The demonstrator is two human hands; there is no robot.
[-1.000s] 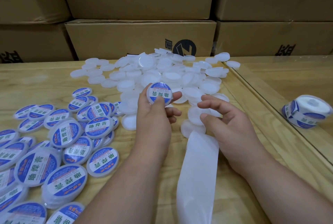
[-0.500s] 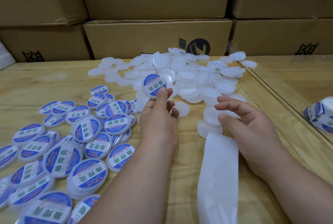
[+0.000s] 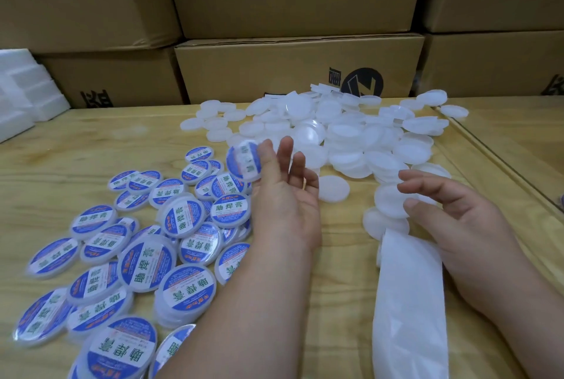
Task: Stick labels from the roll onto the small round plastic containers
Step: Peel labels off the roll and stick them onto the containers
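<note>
A labelled round container (image 3: 244,163), blurred by motion, is in the air at the fingertips of my left hand (image 3: 283,195). The fingers of that hand are straight and spread, and no finger curls round the container. Below and to the left lies a heap of blue-and-white labelled containers (image 3: 146,262). A pile of plain white containers (image 3: 351,134) covers the far middle of the table. My right hand (image 3: 457,220) hovers over the nearest white ones with loosely bent fingers and holds nothing. A white backing strip (image 3: 409,302) runs from under that hand toward me. The label roll is out of view.
The wooden table (image 3: 76,146) is backed by stacked cardboard boxes (image 3: 299,67). White foam blocks (image 3: 27,95) sit at the far left. A raised edge (image 3: 488,146) runs diagonally along the table's right side.
My left hand carried the labelled container leftward toward the labelled heap, and its fingers have straightened off it. The view has swung left, so the label roll has left the frame.
</note>
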